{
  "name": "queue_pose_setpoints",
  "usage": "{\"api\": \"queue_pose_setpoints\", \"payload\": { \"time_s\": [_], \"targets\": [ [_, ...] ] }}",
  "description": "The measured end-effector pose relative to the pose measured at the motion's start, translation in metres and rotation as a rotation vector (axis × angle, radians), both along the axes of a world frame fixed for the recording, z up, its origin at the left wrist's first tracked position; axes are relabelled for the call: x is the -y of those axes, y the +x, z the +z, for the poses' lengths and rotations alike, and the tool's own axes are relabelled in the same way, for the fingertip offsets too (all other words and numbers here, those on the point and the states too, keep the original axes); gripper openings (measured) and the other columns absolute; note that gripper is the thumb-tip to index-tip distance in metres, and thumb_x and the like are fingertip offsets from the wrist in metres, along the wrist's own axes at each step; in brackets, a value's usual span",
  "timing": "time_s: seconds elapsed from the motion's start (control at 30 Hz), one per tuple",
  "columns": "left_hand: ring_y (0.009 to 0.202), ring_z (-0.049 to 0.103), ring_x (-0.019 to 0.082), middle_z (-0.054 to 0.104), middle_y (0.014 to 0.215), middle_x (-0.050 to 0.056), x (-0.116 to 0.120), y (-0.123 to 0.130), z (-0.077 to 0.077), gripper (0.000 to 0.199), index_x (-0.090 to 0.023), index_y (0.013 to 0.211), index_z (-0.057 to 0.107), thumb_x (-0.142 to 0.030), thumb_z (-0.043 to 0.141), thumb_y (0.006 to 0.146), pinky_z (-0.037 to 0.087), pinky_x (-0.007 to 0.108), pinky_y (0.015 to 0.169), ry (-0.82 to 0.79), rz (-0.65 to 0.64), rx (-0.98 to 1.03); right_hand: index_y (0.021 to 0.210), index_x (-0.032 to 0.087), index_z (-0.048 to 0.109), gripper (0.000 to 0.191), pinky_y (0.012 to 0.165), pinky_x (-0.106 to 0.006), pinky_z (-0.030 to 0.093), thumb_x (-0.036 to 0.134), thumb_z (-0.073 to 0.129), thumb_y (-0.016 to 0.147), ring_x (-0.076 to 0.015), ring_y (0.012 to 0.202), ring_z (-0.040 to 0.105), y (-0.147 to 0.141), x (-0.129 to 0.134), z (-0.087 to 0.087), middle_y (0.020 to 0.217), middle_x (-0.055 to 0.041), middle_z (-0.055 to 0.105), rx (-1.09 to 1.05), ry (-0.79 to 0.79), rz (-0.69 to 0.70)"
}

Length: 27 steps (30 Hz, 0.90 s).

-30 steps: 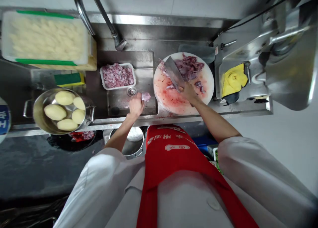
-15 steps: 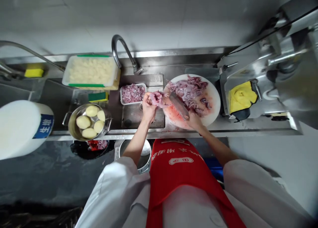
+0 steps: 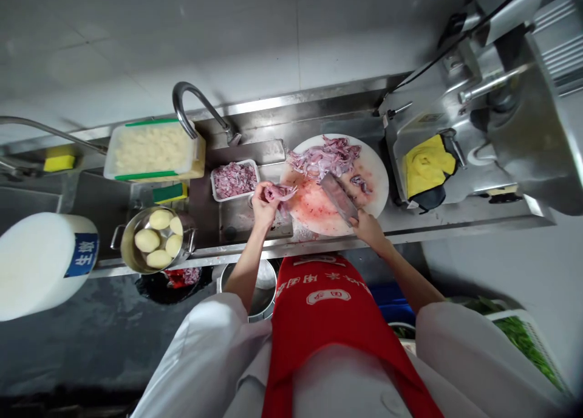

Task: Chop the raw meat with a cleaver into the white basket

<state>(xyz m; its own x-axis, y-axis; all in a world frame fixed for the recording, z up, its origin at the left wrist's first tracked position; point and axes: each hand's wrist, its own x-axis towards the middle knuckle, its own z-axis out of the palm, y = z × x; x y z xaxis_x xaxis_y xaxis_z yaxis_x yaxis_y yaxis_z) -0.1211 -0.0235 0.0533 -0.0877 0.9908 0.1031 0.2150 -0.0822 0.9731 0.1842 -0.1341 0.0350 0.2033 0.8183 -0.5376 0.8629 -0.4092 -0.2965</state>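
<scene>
My left hand (image 3: 263, 209) is closed around a piece of raw pinkish-purple meat (image 3: 282, 193), whose loose strands trail to the right. It is over the sink, by the left edge of a round white cutting board (image 3: 379, 175). My right hand (image 3: 370, 229) grips the handle of a cleaver (image 3: 337, 196). The broad blade lies above the reddened middle of the board; whether it touches cannot be told. A heap of similar meat (image 3: 328, 157) covers the board's far side, with a small dark scrap (image 3: 361, 183) to its right. Chopped meat fills a white basket (image 3: 257, 170) left of the board.
A faucet (image 3: 200, 102) arches over the sink. To the left are a lidded tub (image 3: 155, 150), a green-yellow sponge (image 3: 169, 193), a pot (image 3: 127, 248) of peeled potatoes and a large white container (image 3: 36, 266). Yellow cloth (image 3: 428, 166) lies in the steel basin at right.
My left hand has drawn the meat piece left and slightly down, away from the board. The cleaver stays in my right hand over the board. The whole view has tilted.
</scene>
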Motion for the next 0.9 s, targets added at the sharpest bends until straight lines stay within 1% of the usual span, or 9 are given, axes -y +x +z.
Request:
{"api": "queue_pose_setpoints", "payload": {
  "time_s": [0.1,0.17,0.23,0.33,0.43,0.57,0.7,0.8,0.9],
  "targets": [
    [0.088,0.062,0.017,0.065,0.098,0.003,-0.007,0.013,0.01,0.036,-0.02,0.109,0.058,-0.021,0.07,0.075,0.051,0.026,0.082,0.079,-0.179,-0.187,0.143,0.012,0.046,0.051,0.076,-0.027,0.044,0.035,0.053,0.098,-0.0269,0.103,0.069,0.002,-0.002,0.007,0.113,-0.0172,0.072,-0.045,0.009,0.005],
    [0.09,0.062,0.019,0.065,0.1,0.005,-0.004,0.026,-0.001,0.032,-0.019,0.105,0.061,-0.015,0.068,0.074,0.05,0.029,0.085,0.047,-0.334,-0.36,0.137,0.011,0.05,0.044,0.078,-0.027,0.044,0.032,0.052,0.098,-0.0278,0.106,0.068,0.003,-0.003,0.01,0.114,-0.0188,0.071,-0.007,-0.003,0.026],
    [0.086,0.061,0.02,0.065,0.097,0.007,0.005,0.034,-0.023,0.027,-0.017,0.098,0.063,-0.008,0.064,0.073,0.049,0.03,0.083,-0.058,-0.413,-0.54,0.13,0.01,0.055,0.037,0.079,-0.029,0.044,0.03,0.05,0.099,-0.0292,0.108,0.067,0.002,-0.003,0.012,0.114,-0.0204,0.071,0.037,-0.022,0.055],
    [0.083,0.061,0.021,0.065,0.097,0.009,0.024,0.03,-0.057,0.027,-0.016,0.097,0.063,-0.003,0.06,0.073,0.049,0.032,0.081,-0.191,-0.353,-0.69,0.124,0.011,0.057,0.03,0.079,-0.031,0.044,0.028,0.047,0.1,-0.0303,0.106,0.068,-0.006,0.0,0.018,0.111,-0.021,0.071,0.078,-0.034,0.084],
    [0.09,0.062,0.023,0.064,0.102,0.01,0.042,0.019,-0.075,0.026,-0.016,0.101,0.063,-0.007,0.062,0.076,0.049,0.033,0.085,-0.19,-0.287,-0.702,0.122,0.012,0.056,0.028,0.078,-0.032,0.045,0.024,0.043,0.101,-0.0294,0.102,0.07,-0.027,0.001,0.029,0.107,-0.0205,0.072,0.092,-0.007,0.105],
    [0.095,0.062,0.024,0.063,0.106,0.01,0.055,0.016,-0.083,0.025,-0.017,0.105,0.064,-0.013,0.063,0.08,0.049,0.035,0.089,-0.179,-0.237,-0.639,0.123,0.013,0.054,0.03,0.077,-0.031,0.046,0.028,0.037,0.104,-0.0279,0.099,0.071,-0.07,-0.005,0.037,0.105,-0.0187,0.073,0.027,0.027,0.158],
    [0.097,0.062,0.025,0.062,0.107,0.012,0.063,0.019,-0.087,0.031,-0.015,0.107,0.065,-0.014,0.069,0.076,0.05,0.038,0.093,-0.214,-0.192,-0.588,0.127,0.013,0.05,0.031,0.078,-0.031,0.047,0.03,0.036,0.105,-0.0277,0.098,0.072,-0.103,-0.017,0.029,0.105,-0.0183,0.073,-0.013,0.02,0.201],
    [0.101,0.061,0.026,0.062,0.109,0.013,0.072,0.018,-0.089,0.044,-0.012,0.116,0.064,-0.014,0.074,0.073,0.05,0.037,0.097,-0.19,-0.23,-0.51,0.129,0.012,0.049,0.033,0.08,-0.032,0.048,0.03,0.034,0.105,-0.0281,0.101,0.071,-0.111,-0.025,0.021,0.107,-0.0192,0.073,0.003,0.014,0.229],
    [0.106,0.061,0.024,0.061,0.113,0.013,0.083,0.017,-0.09,0.046,-0.012,0.127,0.061,-0.02,0.069,0.083,0.049,0.036,0.101,-0.138,-0.259,-0.425,0.129,0.012,0.05,0.033,0.081,-0.032,0.048,0.03,0.036,0.105,-0.0282,0.101,0.071,-0.106,-0.033,0.018,0.108,-0.0198,0.073,0.031,-0.006,0.256]
  ]
}}
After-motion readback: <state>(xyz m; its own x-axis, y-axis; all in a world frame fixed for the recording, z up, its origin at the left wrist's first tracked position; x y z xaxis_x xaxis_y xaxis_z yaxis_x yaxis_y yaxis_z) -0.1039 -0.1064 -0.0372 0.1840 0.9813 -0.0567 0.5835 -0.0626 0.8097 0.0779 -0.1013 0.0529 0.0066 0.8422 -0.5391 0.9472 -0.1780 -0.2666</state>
